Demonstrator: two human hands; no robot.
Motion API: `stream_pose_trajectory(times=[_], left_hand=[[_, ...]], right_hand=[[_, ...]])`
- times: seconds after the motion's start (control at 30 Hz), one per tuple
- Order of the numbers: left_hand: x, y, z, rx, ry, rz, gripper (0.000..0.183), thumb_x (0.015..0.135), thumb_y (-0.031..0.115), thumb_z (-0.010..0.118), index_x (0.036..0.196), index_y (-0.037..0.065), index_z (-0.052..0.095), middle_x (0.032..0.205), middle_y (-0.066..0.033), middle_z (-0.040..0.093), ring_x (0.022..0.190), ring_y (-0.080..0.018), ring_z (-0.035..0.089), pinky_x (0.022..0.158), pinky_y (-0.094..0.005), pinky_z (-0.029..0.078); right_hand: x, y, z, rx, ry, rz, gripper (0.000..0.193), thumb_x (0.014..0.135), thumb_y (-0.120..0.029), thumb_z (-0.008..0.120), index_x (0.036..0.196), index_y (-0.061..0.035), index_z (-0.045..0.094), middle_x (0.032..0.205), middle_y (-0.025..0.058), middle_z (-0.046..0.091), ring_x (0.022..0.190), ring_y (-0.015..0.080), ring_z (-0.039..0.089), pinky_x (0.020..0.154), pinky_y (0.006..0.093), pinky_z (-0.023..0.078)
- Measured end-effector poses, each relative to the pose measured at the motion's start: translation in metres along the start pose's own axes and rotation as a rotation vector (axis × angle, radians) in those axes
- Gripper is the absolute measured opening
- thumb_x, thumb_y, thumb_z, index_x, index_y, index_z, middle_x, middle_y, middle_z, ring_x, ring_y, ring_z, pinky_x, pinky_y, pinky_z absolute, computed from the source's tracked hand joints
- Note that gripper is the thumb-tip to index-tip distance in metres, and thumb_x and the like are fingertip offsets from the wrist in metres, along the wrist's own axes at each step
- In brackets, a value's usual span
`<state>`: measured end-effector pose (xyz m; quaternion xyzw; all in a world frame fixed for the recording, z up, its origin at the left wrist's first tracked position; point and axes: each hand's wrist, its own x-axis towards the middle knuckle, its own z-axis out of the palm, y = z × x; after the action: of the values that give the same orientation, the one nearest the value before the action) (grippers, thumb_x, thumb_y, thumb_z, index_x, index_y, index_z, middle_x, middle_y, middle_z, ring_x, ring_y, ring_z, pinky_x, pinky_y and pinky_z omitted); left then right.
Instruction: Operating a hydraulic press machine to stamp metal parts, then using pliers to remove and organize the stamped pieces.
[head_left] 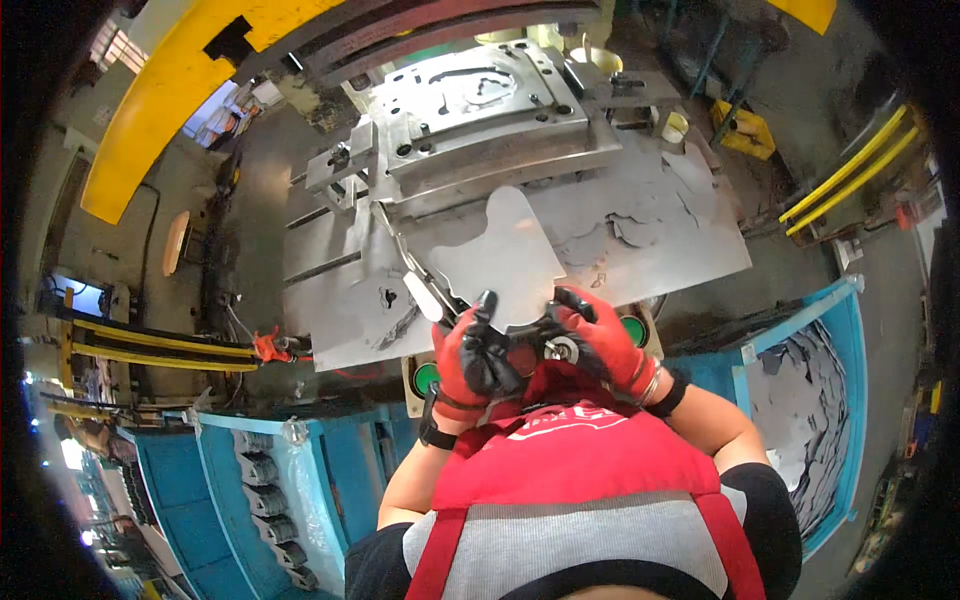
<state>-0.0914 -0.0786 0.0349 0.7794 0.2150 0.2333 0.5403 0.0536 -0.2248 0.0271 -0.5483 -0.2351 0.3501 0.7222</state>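
Note:
A flat grey sheet-metal blank [510,250] with a curved outline is held by its near edge in front of me. My left hand [475,355], in a red glove with a black palm, is closed on the blank's near left corner. My right hand [603,345], gloved alike, grips the near right corner with thumb and fingers. A long thin metal tool with a white handle [425,297] runs alongside the blank and reaches my left hand. Whether that hand also holds the tool is hidden.
Beyond the blank, a thick steel die [490,130] stands on the press bed [660,235]. Green buttons [427,378] flank my hands. Blue bins [855,400] with stacked metal pieces stand at right and left. A yellow press frame [160,120] arches at upper left.

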Motion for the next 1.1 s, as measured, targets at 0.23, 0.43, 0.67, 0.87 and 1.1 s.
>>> stream_pose_trajectory(times=[0.23,0.43,0.67,0.87,1.1], left_hand=[[0.012,0.005,0.011,-0.801,0.043,-0.162,0.032,0.086,0.016,0.051,0.113,-0.001,0.055,0.075,0.0001,0.056,0.063,-0.0073,0.052,0.055,-0.0208,0.041],[-0.009,-0.001,-0.023,-0.297,0.242,-0.079,0.025,0.089,0.008,0.048,0.111,0.000,0.056,0.081,-0.0022,0.057,0.058,-0.0059,0.047,0.051,-0.0205,0.039],[-0.042,-0.008,-0.060,0.437,0.398,0.133,0.032,0.077,0.010,0.051,0.107,0.002,0.058,0.095,-0.0093,0.063,0.092,-0.0242,0.058,0.085,-0.0341,0.041],[-0.065,-0.001,-0.068,-0.378,0.574,-0.240,0.025,0.089,0.009,0.049,0.110,-0.002,0.055,0.087,-0.0075,0.059,0.045,-0.0018,0.041,0.039,-0.0167,0.029],[-0.066,0.006,-0.075,-0.367,0.737,-0.342,0.022,0.086,0.013,0.054,0.104,0.001,0.055,0.086,-0.0085,0.058,0.052,-0.0064,0.044,0.042,-0.0192,0.033]], right_hand=[[0.047,-0.053,0.012,-0.105,0.271,-0.184,0.042,0.079,-0.022,0.065,0.108,0.0066,0.054,0.079,0.0020,0.056,0.073,0.0092,0.049,0.064,0.0243,0.043],[0.154,-0.123,-0.033,-0.380,0.291,-0.456,0.029,0.079,-0.012,0.060,0.106,-0.0004,0.059,0.078,-0.0017,0.058,0.069,0.0075,0.050,0.063,0.0233,0.042],[0.327,-0.110,-0.052,-0.370,0.184,-0.297,0.015,0.076,-0.012,0.064,0.085,-0.0004,0.063,0.077,0.0034,0.063,0.068,0.0128,0.054,0.064,0.0271,0.042],[0.424,-0.080,-0.050,-1.112,0.178,-0.440,0.032,0.071,-0.026,0.062,0.092,-0.0015,0.063,0.098,0.0197,0.063,0.092,0.0340,0.059,0.080,0.0356,0.046],[0.480,-0.051,-0.070,-1.359,0.391,-0.190,0.036,0.075,-0.035,0.060,0.099,-0.0075,0.063,0.107,0.0184,0.060,0.102,0.0338,0.055,0.089,0.0381,0.042]])
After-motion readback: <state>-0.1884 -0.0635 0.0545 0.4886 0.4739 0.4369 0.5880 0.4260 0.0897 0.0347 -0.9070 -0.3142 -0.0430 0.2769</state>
